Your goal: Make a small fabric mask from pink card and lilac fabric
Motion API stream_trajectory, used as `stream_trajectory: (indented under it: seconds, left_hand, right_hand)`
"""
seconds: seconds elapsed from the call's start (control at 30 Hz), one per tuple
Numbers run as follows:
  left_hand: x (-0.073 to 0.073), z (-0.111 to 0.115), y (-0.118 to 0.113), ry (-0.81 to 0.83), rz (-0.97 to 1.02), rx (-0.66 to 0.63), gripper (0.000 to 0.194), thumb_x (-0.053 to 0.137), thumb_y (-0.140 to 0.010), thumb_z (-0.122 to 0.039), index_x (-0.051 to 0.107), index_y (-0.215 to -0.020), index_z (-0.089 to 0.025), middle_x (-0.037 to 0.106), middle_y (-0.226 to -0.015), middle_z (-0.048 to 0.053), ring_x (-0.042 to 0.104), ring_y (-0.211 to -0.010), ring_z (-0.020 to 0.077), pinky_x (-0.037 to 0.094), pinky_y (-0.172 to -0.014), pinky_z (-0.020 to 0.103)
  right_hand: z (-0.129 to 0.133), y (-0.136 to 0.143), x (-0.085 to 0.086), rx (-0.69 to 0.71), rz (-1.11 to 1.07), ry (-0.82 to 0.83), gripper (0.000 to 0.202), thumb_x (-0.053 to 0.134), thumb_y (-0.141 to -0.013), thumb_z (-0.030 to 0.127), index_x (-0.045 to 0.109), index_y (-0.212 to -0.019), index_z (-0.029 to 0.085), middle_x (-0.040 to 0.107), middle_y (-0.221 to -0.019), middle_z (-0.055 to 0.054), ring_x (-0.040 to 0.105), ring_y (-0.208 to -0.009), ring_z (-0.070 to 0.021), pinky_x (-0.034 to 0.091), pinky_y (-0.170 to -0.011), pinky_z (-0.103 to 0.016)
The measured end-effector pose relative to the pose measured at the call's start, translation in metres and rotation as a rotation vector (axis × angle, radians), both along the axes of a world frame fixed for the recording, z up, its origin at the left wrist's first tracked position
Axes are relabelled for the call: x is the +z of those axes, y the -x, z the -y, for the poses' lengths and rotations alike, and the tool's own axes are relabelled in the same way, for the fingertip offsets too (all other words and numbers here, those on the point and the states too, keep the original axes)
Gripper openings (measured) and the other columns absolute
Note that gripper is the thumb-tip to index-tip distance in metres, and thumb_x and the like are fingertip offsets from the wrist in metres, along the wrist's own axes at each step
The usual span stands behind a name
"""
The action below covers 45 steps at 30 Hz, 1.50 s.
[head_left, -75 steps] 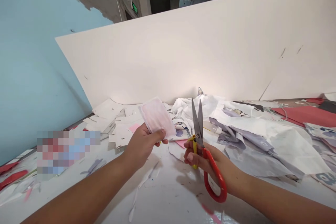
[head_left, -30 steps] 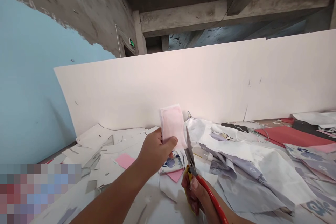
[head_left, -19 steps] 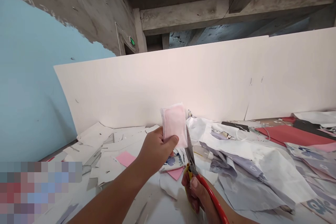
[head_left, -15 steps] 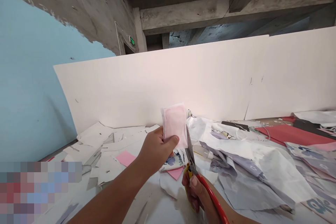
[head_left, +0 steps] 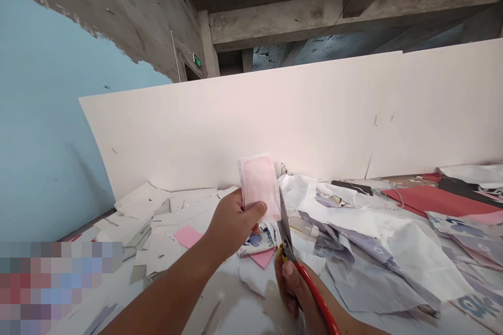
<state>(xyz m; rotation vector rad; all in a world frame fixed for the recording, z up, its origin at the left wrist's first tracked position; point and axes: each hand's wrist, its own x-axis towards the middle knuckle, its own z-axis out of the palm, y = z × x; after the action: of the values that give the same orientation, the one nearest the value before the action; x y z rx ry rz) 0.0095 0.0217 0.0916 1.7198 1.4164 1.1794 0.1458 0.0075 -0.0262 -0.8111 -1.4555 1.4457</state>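
Note:
A small pink and white layered fabric piece [head_left: 258, 180] is pinched upright in my left hand [head_left: 236, 220], the thumb across its lower front. My right hand [head_left: 301, 285] is wrapped round scissors [head_left: 288, 243] with red and yellow handles. Their blades point up, just beside the fabric's right edge. Thin white strands hang near the fabric's lower right corner. Beneath my left hand, a blue-flowered piece [head_left: 257, 241] and a pink piece [head_left: 262, 258] lie on the table.
White cloth [head_left: 412, 251] and grey-lilac fabric [head_left: 373, 282] spread over the right side. Red sheets [head_left: 428, 200] lie farther right. Off-white card scraps [head_left: 143, 200] cover the left. A tall white board [head_left: 243, 120] stands behind. A clear bottle [head_left: 304, 226] lies near the scissors.
The pink and white piece has shifted slightly left and tilted a little with my left hand. A narrow gap now shows between its upper right edge and the blades.

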Motion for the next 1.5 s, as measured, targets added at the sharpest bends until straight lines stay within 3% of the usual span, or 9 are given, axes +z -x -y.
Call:
stream_trajectory:
  seconds: [0.33, 0.6, 0.8, 1.07, 1.23, 1.5]
  left_hand:
    - [-0.002, 0.001, 0.001, -0.018, 0.001, -0.003, 0.018, 0.053, -0.069, -0.035, 0.050, -0.064, -0.017, 0.051, -0.044, -0.003, 0.050, -0.045, 0.0111, 0.037, -0.042, 0.019]
    - [0.002, 0.002, 0.001, 0.005, 0.039, -0.052, 0.019, 0.053, -0.069, -0.035, 0.048, -0.062, -0.018, 0.051, -0.046, -0.003, 0.050, -0.046, 0.0114, 0.040, -0.047, 0.022]
    - [0.002, 0.003, 0.001, 0.022, 0.045, -0.065, 0.018, 0.052, -0.069, -0.033, 0.049, -0.064, -0.017, 0.054, -0.048, -0.001, 0.050, -0.047, 0.0121, 0.039, -0.048, 0.023]
    - [0.008, 0.004, -0.001, 0.068, 0.131, -0.099, 0.015, 0.053, -0.068, -0.030, 0.048, -0.063, -0.016, 0.052, -0.045, -0.002, 0.049, -0.044, 0.0111, 0.037, -0.046, 0.022]
    - [0.009, 0.005, -0.001, 0.073, 0.134, -0.109, 0.016, 0.054, -0.067, -0.029, 0.046, -0.061, -0.017, 0.049, -0.045, -0.004, 0.050, -0.044, 0.0110, 0.037, -0.048, 0.022]
    - [0.008, 0.004, 0.001, 0.078, 0.089, -0.107, 0.016, 0.054, -0.066, -0.029, 0.045, -0.059, -0.017, 0.048, -0.048, -0.004, 0.048, -0.044, 0.0105, 0.039, -0.048, 0.023]
  right_hand:
    - [0.009, 0.000, 0.014, -0.035, 0.093, -0.084, 0.049, 0.033, -0.072, 0.068, 0.033, -0.061, 0.020, 0.028, -0.044, 0.008, 0.025, -0.039, -0.0050, 0.019, -0.040, -0.021]
    - [0.015, -0.001, 0.020, -0.072, 0.115, -0.059, 0.050, 0.030, -0.072, 0.069, 0.035, -0.063, 0.020, 0.027, -0.043, 0.008, 0.022, -0.039, -0.0057, 0.016, -0.040, -0.022]
    - [0.015, 0.000, 0.027, -0.065, 0.158, -0.065, 0.052, 0.030, -0.071, 0.069, 0.031, -0.053, 0.020, 0.024, -0.042, 0.008, 0.019, -0.040, -0.0055, 0.015, -0.040, -0.022]
    - [0.013, 0.002, 0.022, -0.120, 0.122, -0.041, 0.052, 0.037, -0.067, 0.071, 0.033, -0.056, 0.020, 0.028, -0.039, 0.007, 0.024, -0.039, -0.0059, 0.017, -0.040, -0.022]
    - [0.009, 0.000, 0.012, -0.048, 0.035, 0.034, 0.050, 0.038, -0.066, 0.070, 0.035, -0.062, 0.020, 0.028, -0.042, 0.008, 0.024, -0.038, -0.0056, 0.021, -0.038, -0.020]
    - [0.005, -0.002, 0.004, -0.040, 0.030, 0.006, 0.050, 0.039, -0.068, 0.069, 0.040, -0.069, 0.020, 0.033, -0.052, 0.006, 0.033, -0.044, -0.0067, 0.028, -0.042, -0.020]
